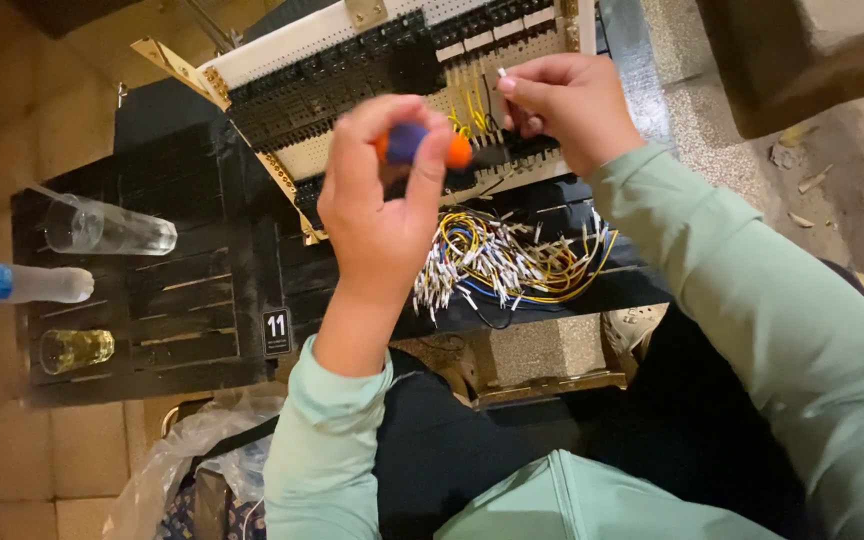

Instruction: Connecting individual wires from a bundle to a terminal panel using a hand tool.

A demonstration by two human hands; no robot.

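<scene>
My left hand (380,205) is closed around a screwdriver (422,146) with an orange and blue handle, held in front of a tilted wiring board (372,70) with rows of black terminal blocks. My right hand (570,105) pinches the white-tipped end of a thin wire (503,73) against the board's upper right area. Below both hands lies a bundle of yellow, blue and black wires with white ferrule ends (507,262) on a black slatted table (182,290). Both arms wear pale green sleeves.
On the table's left side stand an empty clear glass (107,228), a plastic bottle lying sideways (17,283), and a small glass with yellowish liquid (75,350). A small numbered tag (276,331) sits at the table edge. A plastic bag (192,465) lies below.
</scene>
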